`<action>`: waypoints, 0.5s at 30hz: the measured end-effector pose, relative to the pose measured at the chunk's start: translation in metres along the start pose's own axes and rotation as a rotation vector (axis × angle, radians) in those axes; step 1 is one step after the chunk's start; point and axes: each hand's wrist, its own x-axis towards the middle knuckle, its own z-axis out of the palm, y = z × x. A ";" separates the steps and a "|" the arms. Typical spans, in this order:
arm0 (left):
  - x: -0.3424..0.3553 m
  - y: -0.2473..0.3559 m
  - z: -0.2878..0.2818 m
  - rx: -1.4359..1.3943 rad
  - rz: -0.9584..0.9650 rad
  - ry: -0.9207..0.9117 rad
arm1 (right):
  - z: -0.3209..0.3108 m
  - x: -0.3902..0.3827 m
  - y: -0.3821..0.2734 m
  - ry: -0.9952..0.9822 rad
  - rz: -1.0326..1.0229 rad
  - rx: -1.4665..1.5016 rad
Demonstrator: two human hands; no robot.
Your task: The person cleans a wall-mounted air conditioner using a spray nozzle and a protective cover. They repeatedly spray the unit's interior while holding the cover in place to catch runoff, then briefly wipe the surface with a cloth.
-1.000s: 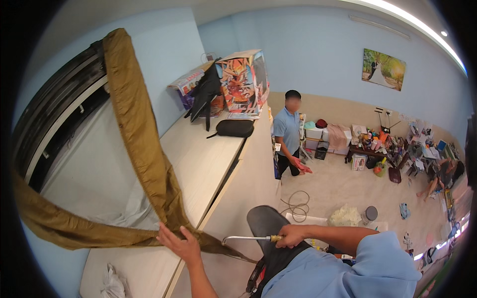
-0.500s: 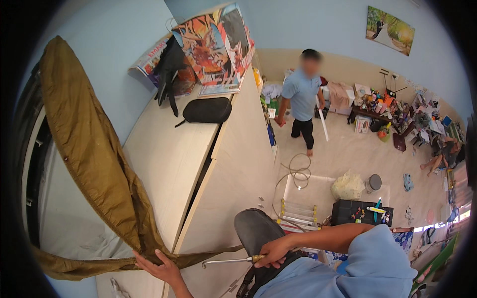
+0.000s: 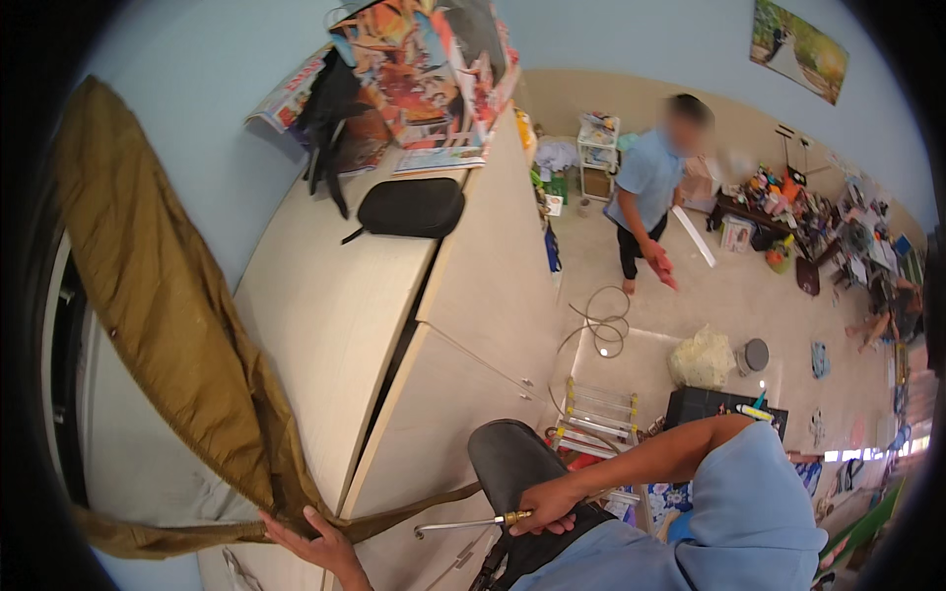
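A brown fabric cover (image 3: 177,305) hangs in a long loop around a white unit on the wall at the left. My left hand (image 3: 313,544) rests against the gathered lower corner of this cover, fingers stretched out and thumb apart. My right hand (image 3: 547,508) is closed around the brass end of a thin metal spray wand (image 3: 458,526), whose bent tip points left toward the cover. A narrow brown strap (image 3: 414,512) runs from the cover's corner toward my dark-trousered knee (image 3: 517,458).
A tall pale cabinet (image 3: 325,266) stands beside me, with a black case (image 3: 411,208) and a colourful paper bag (image 3: 399,74) on top. Below are a ladder (image 3: 601,409), a coiled hose (image 3: 601,330) and a bucket (image 3: 754,355). A co-worker (image 3: 645,182) stands on the floor holding a white strip.
The co-worker has moved right and turned, with one hand now in front of the body. My view has shifted slightly. Both my hands keep nearly the same places, the wand still in the right.
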 end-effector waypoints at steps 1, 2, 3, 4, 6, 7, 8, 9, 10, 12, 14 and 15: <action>-0.005 -0.003 0.003 -0.010 -0.054 -0.022 | 0.002 0.001 0.001 0.005 -0.001 0.008; -0.004 0.001 -0.001 -0.008 -0.114 -0.034 | 0.002 0.002 0.000 0.018 0.015 0.012; -0.005 0.009 -0.005 -0.072 -0.150 -0.053 | 0.005 0.000 -0.001 0.029 0.030 0.015; -0.008 0.008 -0.002 -0.099 -0.204 -0.071 | 0.008 0.000 -0.003 0.035 0.038 0.017; -0.005 0.005 0.000 -0.121 -0.072 -0.037 | 0.012 -0.001 -0.004 0.052 0.029 0.030; -0.003 0.011 -0.003 -0.123 -0.103 -0.049 | 0.012 0.000 -0.005 0.067 0.031 0.040; -0.003 0.015 -0.007 -0.136 -0.136 -0.061 | 0.015 0.000 -0.007 0.085 0.055 0.030; -0.004 0.008 -0.008 -0.147 -0.106 -0.029 | 0.017 0.001 -0.011 0.103 0.077 0.022; -0.005 0.009 -0.009 -0.181 -0.152 -0.036 | 0.019 0.000 -0.010 0.134 0.102 0.018; -0.007 0.006 -0.011 -0.226 -0.161 -0.024 | 0.017 0.003 -0.008 0.132 0.111 0.003; -0.007 0.009 -0.011 -0.240 -0.158 0.004 | 0.015 0.004 -0.009 0.134 0.122 -0.010; -0.004 0.009 -0.011 -0.260 -0.135 0.021 | 0.012 0.006 -0.008 0.140 0.146 -0.007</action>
